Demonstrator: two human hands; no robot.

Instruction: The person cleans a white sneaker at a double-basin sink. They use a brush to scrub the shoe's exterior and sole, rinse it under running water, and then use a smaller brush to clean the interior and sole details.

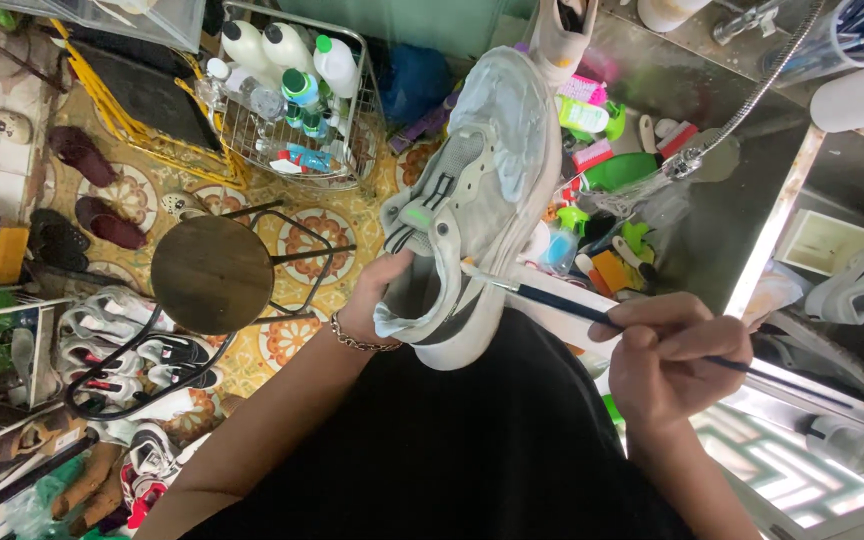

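Head view, looking straight down: one grey-and-white sneaker (482,190) is held up over the lap, with its toe pointing away and a light sock-like piece at the tip that gets cut off by the top edge. The left hand (377,300) is tucked into the shoe opening, so the fingers are mostly hidden inside and only the thumb side and a chain bracelet (357,340) can be made out; it's closed on the sneaker's collar. The right hand (667,355) is pinched shut around a thin dark-handled brush (562,303), whose pale tip is touching the sneaker's side near the heel; the handle's far end is lost behind the knuckles. One round wooden stool (212,272) with a black frame is seen on the patterned floor to the left. In the wire basket (352,150) beyond it, three white bottles can be counted, plus smaller ones too jumbled to tally. The colourful cleaning stuff behind the sneaker is mostly covered by it. More shoes on the left rack (122,350) are partly cropped, so no count there.
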